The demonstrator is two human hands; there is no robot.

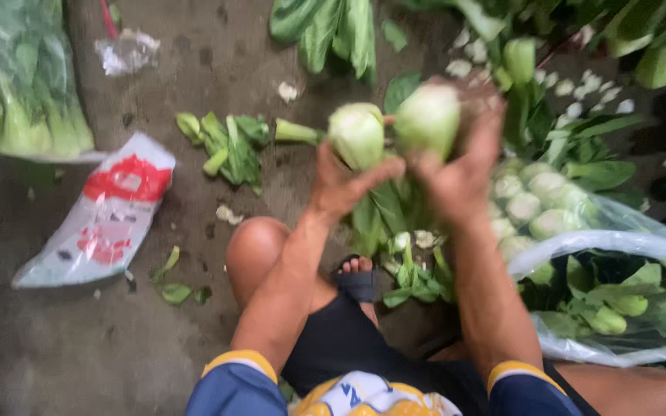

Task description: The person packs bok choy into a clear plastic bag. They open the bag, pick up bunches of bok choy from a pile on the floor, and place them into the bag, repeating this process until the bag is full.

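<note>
Two bok choy heads [391, 127] are gripped base-up, one in the left hand [344, 181], one in the right hand [456, 173]. Many are already stacked in the clear bag [618, 246]; loose ones remain on the floor [156, 323].

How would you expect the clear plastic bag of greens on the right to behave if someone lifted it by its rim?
The clear plastic bag looks thin and limp, so it would probably sag. It seems packed with bok choy, so likely heavy. Its open mouth might spill heads.
</note>
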